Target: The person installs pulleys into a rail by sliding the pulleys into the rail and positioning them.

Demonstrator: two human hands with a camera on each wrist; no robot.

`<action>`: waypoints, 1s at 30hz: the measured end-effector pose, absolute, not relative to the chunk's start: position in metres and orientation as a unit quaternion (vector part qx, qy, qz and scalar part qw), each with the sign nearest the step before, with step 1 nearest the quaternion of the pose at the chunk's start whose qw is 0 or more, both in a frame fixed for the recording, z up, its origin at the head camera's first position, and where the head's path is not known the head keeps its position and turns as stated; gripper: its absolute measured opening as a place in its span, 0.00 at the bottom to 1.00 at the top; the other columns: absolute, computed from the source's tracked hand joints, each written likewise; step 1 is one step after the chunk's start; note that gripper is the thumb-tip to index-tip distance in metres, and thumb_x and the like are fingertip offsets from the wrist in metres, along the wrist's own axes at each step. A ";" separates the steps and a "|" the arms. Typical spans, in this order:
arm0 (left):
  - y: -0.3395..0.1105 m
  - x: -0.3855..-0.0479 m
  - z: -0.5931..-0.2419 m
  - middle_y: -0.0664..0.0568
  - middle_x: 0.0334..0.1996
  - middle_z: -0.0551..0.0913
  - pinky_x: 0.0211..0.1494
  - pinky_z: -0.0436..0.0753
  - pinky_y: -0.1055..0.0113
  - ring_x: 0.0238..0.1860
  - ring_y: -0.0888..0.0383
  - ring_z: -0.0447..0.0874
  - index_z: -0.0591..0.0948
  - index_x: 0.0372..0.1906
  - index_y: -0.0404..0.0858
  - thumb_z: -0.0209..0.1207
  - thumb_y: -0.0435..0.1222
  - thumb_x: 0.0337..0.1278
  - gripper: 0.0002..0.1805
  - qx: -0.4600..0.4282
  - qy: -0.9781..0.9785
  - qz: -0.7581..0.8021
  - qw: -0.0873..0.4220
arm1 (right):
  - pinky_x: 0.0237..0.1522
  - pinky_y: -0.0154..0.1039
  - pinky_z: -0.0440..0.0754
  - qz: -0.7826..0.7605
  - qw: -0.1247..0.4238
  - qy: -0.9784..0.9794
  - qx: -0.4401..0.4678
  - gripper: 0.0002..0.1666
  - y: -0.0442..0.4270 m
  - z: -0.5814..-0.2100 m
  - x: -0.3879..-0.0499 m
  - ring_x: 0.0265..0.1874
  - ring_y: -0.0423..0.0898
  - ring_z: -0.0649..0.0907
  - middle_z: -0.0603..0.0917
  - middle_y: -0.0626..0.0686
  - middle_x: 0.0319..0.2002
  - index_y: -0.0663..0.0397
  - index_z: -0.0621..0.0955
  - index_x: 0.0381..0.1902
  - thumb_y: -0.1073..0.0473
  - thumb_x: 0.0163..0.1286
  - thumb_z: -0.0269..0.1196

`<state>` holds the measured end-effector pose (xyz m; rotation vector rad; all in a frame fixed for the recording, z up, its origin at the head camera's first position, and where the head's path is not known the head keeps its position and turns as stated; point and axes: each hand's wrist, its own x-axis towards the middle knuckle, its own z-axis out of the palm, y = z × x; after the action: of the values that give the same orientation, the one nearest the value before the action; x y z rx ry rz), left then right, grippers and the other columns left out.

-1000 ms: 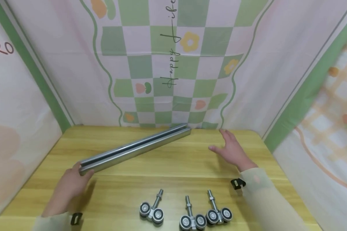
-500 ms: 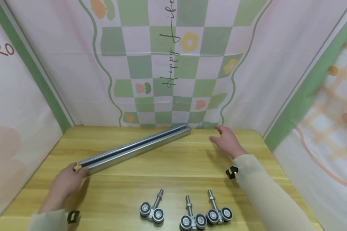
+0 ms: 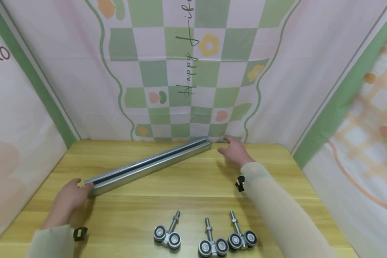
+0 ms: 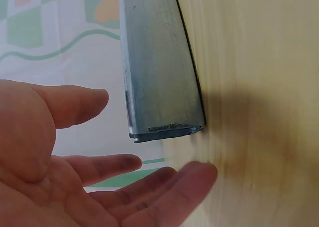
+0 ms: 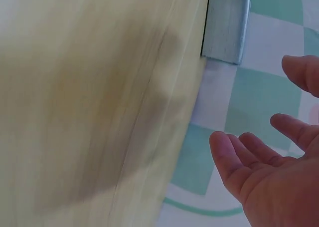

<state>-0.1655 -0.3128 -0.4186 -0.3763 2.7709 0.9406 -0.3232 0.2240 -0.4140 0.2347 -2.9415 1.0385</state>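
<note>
A long metal channel rail (image 3: pixel 151 166) lies slantwise on the table, its far right end near the back edge. At its near left end is my left hand (image 3: pixel 69 199); in the left wrist view that hand (image 4: pixel 75 182) has its fingers spread beside the rail's end (image 4: pixel 162 87), with a gap visible between them. My right hand (image 3: pixel 237 153) is just right of the far end. The right wrist view shows the right hand (image 5: pixel 279 172) with fingers apart, holding nothing, and the rail's other end (image 5: pixel 227 27) above them.
Several two-wheeled rollers with threaded bolts lie at the front of the wooden table (image 3: pixel 125 222): one at left (image 3: pixel 167 237), one in the middle (image 3: pixel 213 246) and one at right (image 3: pixel 243 239). A patterned cloth (image 3: pixel 180 71) hangs behind the table.
My right hand has moved left to near the rail's far end. My left hand has shifted slightly left, off its grip on the near end. The view has shifted slightly.
</note>
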 end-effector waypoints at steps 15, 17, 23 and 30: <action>-0.310 -0.174 -0.421 0.17 0.62 0.62 0.59 0.69 0.33 0.58 0.24 0.66 0.55 0.68 0.14 0.45 0.54 0.74 0.44 -0.130 0.939 0.302 0.097 | 0.72 0.57 0.55 0.304 -0.054 -0.946 0.100 0.46 0.183 -0.429 -0.343 0.71 0.65 0.59 0.58 0.67 0.74 0.66 0.56 0.76 0.50 0.72 0.62; -0.309 -0.175 -0.422 0.17 0.62 0.62 0.60 0.67 0.33 0.59 0.23 0.64 0.56 0.68 0.14 0.46 0.53 0.74 0.43 -0.127 0.942 0.297 0.094 | 0.72 0.57 0.55 0.297 -0.055 -0.948 0.100 0.46 0.182 -0.430 -0.345 0.71 0.66 0.59 0.57 0.67 0.74 0.66 0.55 0.76 0.50 0.72 0.62; -0.307 -0.175 -0.422 0.17 0.63 0.61 0.61 0.64 0.31 0.61 0.21 0.60 0.57 0.67 0.14 0.46 0.51 0.75 0.41 -0.117 0.946 0.287 0.090 | 0.72 0.58 0.52 0.294 -0.052 -0.950 0.095 0.45 0.181 -0.435 -0.350 0.72 0.65 0.57 0.57 0.68 0.74 0.67 0.54 0.76 0.50 0.73 0.60; -0.305 -0.174 -0.419 0.17 0.64 0.59 0.62 0.62 0.31 0.61 0.20 0.58 0.56 0.67 0.14 0.44 0.50 0.75 0.41 -0.115 0.946 0.287 0.100 | 0.72 0.57 0.54 0.302 -0.028 -0.948 0.100 0.39 0.174 -0.436 -0.355 0.71 0.65 0.60 0.62 0.68 0.71 0.68 0.59 0.74 0.55 0.74 0.59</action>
<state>-0.1742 -0.3054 -0.4189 -0.3393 2.7964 0.8493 -0.3547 0.1742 -0.4363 0.3194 -3.0320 0.9649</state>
